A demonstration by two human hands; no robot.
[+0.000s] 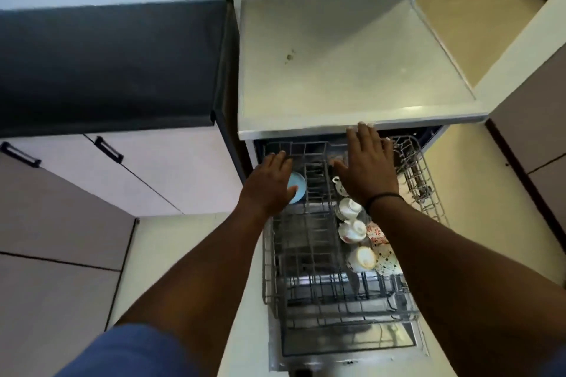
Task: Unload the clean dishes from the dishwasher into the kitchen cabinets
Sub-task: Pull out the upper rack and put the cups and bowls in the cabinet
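— Grey wire is what I am looking at: the upper rack (309,257) of the dishwasher (352,76) is standing pulled out toward me, and both my hands are reaching over its far end.

— What are the hands doing exactly?

— My left hand (271,184) is lying flat with the fingers straight, over the left side of the rack, and it is partly covering a light blue plate (297,191). I cannot tell if it is already touching the plate. My right hand (367,167) is spread wide, fingers straight, just under the front edge of the dishwasher top. Neither hand is holding anything.

— And the dishes, where are they sitting?

— The white cups (352,231) are standing in a row along the right side of the rack, upside down as I judge it, with some patterned pieces (381,249) just beside them. The blue plate is standing alone at the far left. The middle of the rack is looking bare.

— So which step are we doing?

— I am judging that unloading is in progress and I am choosing the next piece. The next move is calling for closing the fingers on the plate rim, lifting it straight up out of the wires, then carrying it to the cabinets (92,180) at the left, which are closed now.
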